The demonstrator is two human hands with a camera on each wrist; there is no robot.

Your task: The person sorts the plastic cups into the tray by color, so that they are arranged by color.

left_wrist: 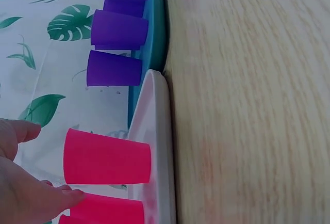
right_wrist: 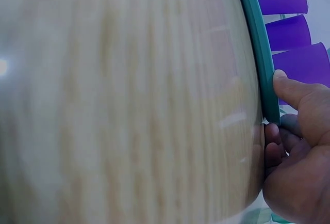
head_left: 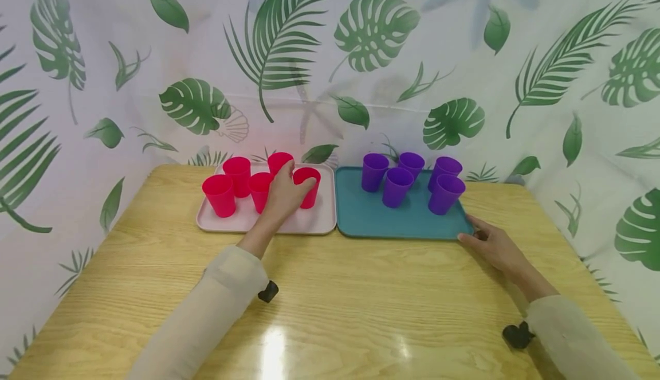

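Several red cups [head_left: 219, 196] stand upright on a pale pink tray [head_left: 323, 225] at the left. My left hand [head_left: 285, 194] hangs over them, thumb and fingers spread at the rim of the right-hand red cup [head_left: 310, 196]. In the left wrist view a gap shows between the thumb and this cup [left_wrist: 107, 158]. To the right, a teal tray [head_left: 381, 230] bears several upright purple cups [head_left: 397, 188]. My right hand [head_left: 492, 246] grips this tray's front right corner. Its thumb presses the rim [right_wrist: 270, 90] in the right wrist view, with the other fingers curled at the corner.
Both trays lie side by side near the back of the wooden table [head_left: 350, 300], their short edges meeting. Behind them hangs a white cloth [head_left: 381, 99] with a green leaf print. A black wrist device [head_left: 518, 335] shows by the right sleeve.
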